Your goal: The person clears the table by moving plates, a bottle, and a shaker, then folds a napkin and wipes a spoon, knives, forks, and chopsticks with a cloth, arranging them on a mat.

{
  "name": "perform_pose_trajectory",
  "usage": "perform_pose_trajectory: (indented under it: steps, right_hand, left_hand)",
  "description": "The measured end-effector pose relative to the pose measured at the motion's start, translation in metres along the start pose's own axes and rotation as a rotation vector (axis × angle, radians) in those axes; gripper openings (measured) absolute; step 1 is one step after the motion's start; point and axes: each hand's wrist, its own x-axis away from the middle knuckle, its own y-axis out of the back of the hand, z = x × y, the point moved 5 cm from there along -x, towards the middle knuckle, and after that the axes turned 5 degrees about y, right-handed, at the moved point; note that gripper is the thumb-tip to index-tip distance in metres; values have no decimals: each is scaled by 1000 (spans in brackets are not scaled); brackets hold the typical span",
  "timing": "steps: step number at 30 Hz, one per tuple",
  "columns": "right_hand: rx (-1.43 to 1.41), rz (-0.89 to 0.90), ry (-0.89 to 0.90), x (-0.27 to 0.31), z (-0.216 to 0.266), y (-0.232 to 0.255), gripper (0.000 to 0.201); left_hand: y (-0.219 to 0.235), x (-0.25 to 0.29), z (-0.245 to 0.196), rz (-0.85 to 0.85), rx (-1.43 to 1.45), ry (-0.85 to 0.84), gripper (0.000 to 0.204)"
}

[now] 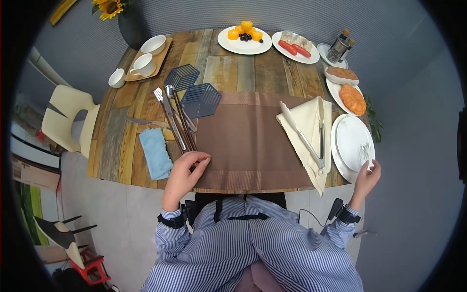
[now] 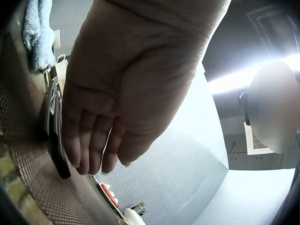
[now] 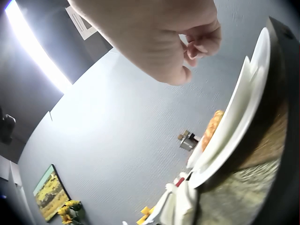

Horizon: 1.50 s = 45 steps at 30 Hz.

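My left hand hovers over the near left corner of the brown placemat, fingers loosely extended and holding nothing. Just beyond its fingertips lies a bundle of cutlery: a fork, a spoon and dark chopsticks. In the left wrist view, the fingers hang beside the dark handles. My right hand is at the near rim of two stacked white plates. Its fingers are loosely bent, and the right wrist view shows the hand apart from the plates.
Tongs lie on a cream napkin between placemat and plates. A blue cloth is left of the cutlery, with blue hexagonal mats beyond. Farther back are a wooden tray, food plates and shakers.
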Motion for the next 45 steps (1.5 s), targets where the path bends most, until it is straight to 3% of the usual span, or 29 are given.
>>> perform_pose_trajectory:
  steps: [1,2,3,5,7,9,10,13,15,18,21,33,45]
  right_hand:
    - [-233,38,-102,0,15,3,32]
    - [-231,39,-104,2,35,5,32]
    - [-379,198,-46,5,59,-3,32]
    - [-561,435,101,20,101,-21,37]
    - [-475,527,275,33,136,-27,57]
    - [-257,484,526,39,155,-37,66]
    - [-275,494,545,41,163,-40,66]
    - [-285,541,496,43,179,-41,68]
    - [-385,601,373,46,182,-42,69]
    - [-376,552,394,48,181,-47,65]
    - [-364,503,383,46,176,-49,61]
    - [-379,506,324,49,183,-43,55]
    - [-441,500,236,52,182,-41,55]
  left_hand:
    - [1,0,-1,-15,10,15,16]
    - [2,0,-1,-28,18,29,15]
    - [1,-2,1,-23,18,29,15]
    - [7,-4,1,-211,-22,-139,13]
    - [12,-6,7,-268,-48,-98,16]
    - [26,-5,11,-467,-289,-40,24]
    - [30,-8,14,-474,-388,-13,35]
    - [34,-17,20,-502,-493,7,43]
    - [36,-25,23,-472,-463,51,52]
    - [28,-41,37,-369,-487,60,63]
    - [18,-42,40,-373,-585,63,67]
    - [13,-29,35,-226,-594,89,65]
    - [15,-26,36,-201,-579,90,69]
